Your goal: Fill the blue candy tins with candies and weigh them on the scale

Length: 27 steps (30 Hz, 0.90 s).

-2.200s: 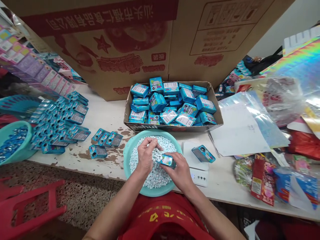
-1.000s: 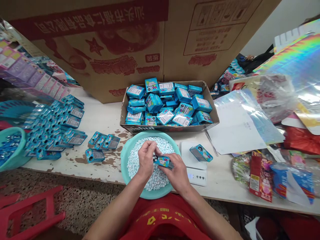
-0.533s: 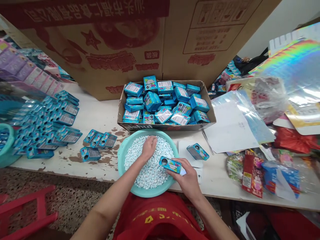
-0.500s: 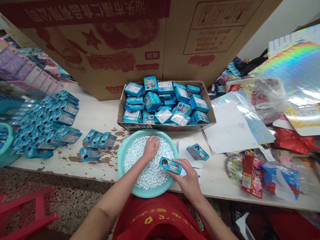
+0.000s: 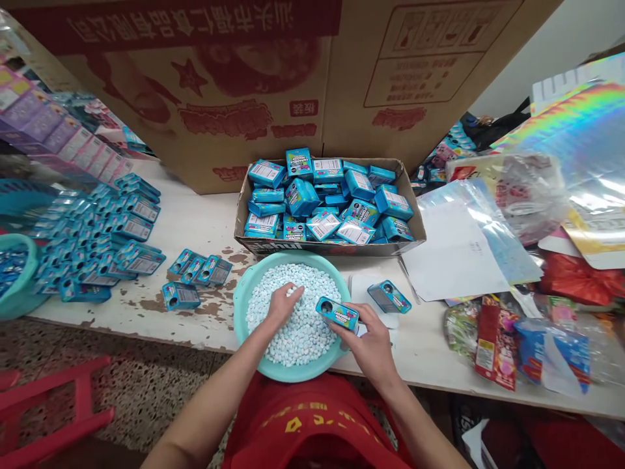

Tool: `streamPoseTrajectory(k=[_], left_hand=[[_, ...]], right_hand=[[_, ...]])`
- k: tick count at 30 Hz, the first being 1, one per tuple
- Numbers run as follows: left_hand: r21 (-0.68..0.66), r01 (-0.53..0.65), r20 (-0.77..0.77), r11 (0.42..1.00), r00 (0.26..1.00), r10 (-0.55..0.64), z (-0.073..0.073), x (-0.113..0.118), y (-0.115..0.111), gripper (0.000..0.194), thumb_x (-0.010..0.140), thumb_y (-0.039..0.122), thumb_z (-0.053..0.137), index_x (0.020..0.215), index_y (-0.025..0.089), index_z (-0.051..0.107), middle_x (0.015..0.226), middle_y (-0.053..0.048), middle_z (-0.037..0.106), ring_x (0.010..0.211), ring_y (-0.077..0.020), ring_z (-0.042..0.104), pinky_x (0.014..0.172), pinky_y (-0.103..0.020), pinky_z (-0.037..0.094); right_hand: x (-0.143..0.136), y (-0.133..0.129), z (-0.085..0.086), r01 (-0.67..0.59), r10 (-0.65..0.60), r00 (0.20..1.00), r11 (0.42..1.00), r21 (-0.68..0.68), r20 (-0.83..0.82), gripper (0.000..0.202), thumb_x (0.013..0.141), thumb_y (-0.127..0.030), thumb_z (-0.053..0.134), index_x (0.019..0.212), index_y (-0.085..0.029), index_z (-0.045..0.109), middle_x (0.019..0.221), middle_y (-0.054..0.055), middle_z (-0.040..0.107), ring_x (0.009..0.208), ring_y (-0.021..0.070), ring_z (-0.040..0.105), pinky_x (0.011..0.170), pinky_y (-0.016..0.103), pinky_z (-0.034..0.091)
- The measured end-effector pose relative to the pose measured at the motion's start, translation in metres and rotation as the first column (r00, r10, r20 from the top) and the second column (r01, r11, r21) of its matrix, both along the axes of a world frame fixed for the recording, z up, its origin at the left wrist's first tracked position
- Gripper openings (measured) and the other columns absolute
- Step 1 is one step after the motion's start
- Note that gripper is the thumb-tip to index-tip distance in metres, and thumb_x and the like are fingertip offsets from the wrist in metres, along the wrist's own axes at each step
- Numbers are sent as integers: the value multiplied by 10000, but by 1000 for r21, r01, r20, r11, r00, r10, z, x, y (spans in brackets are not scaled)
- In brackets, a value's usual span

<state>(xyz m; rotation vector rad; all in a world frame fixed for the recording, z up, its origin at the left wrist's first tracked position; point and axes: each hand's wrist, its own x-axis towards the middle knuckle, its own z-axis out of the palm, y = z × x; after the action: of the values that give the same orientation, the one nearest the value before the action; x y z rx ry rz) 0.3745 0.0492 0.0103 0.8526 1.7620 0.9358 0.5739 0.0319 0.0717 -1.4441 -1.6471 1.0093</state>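
Observation:
A mint-green basin (image 5: 240, 312) full of small pale candies (image 5: 303, 339) stands at the table's front edge. My left hand (image 5: 283, 305) is over the candies, its fingers curled around a few of them. On the basin's right side, my right hand (image 5: 368, 339) grips a small blue box (image 5: 336, 313), which has a round dark opening at its left end. Another blue box (image 5: 389, 296) lies on white paper to the right. Several blue boxes (image 5: 198, 268) sit left of the basin.
Behind the basin is a cardboard tray (image 5: 417, 225) heaped with blue boxes, with a large carton (image 5: 322, 78) behind it. Many blue boxes (image 5: 97, 241) and a second basin (image 5: 30, 280) are at left. Papers (image 5: 452, 251) and packets (image 5: 495, 345) lie at right.
My left hand has drawn back a little from deeper among the candies, and its fingers have come together on some. My right hand still holds the box. The view has shifted slightly.

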Motion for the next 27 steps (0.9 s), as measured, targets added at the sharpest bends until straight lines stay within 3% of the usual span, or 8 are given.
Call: streamPoseTrajectory(k=[2, 4, 7, 9, 14, 19, 27], left_hand=[[-31, -187, 333, 982, 924, 186, 21, 2, 0, 349, 654, 497, 667, 629, 182, 521, 530, 39, 505, 442, -91, 427, 417, -196, 304], [-3, -264, 522, 964, 822, 227, 46, 7, 0, 330, 670, 473, 665, 664, 179, 514, 533, 48, 504, 395, -67, 396, 374, -182, 269], [108, -302, 636, 947, 753, 168, 75, 15, -1, 261, 697, 387, 653, 674, 174, 505, 585, 32, 534, 442, -68, 465, 409, -181, 344], [130, -360, 666, 924, 722, 188, 86, 20, -1, 230, 700, 360, 638, 689, 175, 501, 640, 20, 557, 495, -82, 515, 457, -195, 401], [180, -467, 652, 866, 716, 251, 93, 22, 2, 207, 727, 368, 594, 732, 187, 494, 673, 23, 557, 565, -108, 565, 527, -229, 459], [166, -456, 711, 874, 670, 214, 91, 21, 6, 198, 710, 348, 595, 795, 182, 528, 682, 12, 575, 565, -124, 586, 534, -251, 466], [192, -447, 597, 874, 760, 258, 89, 29, 11, 265, 747, 358, 621, 605, 164, 512, 569, 29, 508, 528, -103, 540, 531, -235, 433]], right_hand=[[-3, -1, -2, -30, 30, 999, 1000, 4, 13, 285, 722, -358, 711, 969, -232, 645, 931, 53, 655, 881, 230, 625, 777, 369, 512], [-8, -1, -5, -62, 61, 998, 998, 17, 28, 283, 728, -350, 705, 978, -232, 640, 936, 56, 655, 891, 234, 622, 782, 371, 509], [-21, -2, -8, -112, 109, 992, 992, 49, 67, 279, 727, -320, 705, 980, -228, 632, 919, 57, 653, 887, 241, 613, 778, 379, 502], [-29, -2, -6, -156, 150, 984, 986, 62, 92, 272, 728, -298, 701, 981, -229, 628, 904, 53, 650, 871, 240, 609, 763, 377, 499], [-38, -1, 6, -194, 183, 977, 976, 100, 111, 267, 734, -295, 691, 984, -234, 619, 910, 44, 644, 872, 227, 604, 760, 355, 493], [-38, 3, 7, -207, 197, 973, 975, 75, 124, 256, 736, -316, 691, 970, -242, 618, 891, 47, 637, 860, 236, 598, 747, 361, 485], [-34, 9, 5, -197, 189, 976, 978, 65, 104, 258, 745, -303, 683, 984, -240, 608, 920, 46, 638, 891, 238, 601, 779, 361, 479]])
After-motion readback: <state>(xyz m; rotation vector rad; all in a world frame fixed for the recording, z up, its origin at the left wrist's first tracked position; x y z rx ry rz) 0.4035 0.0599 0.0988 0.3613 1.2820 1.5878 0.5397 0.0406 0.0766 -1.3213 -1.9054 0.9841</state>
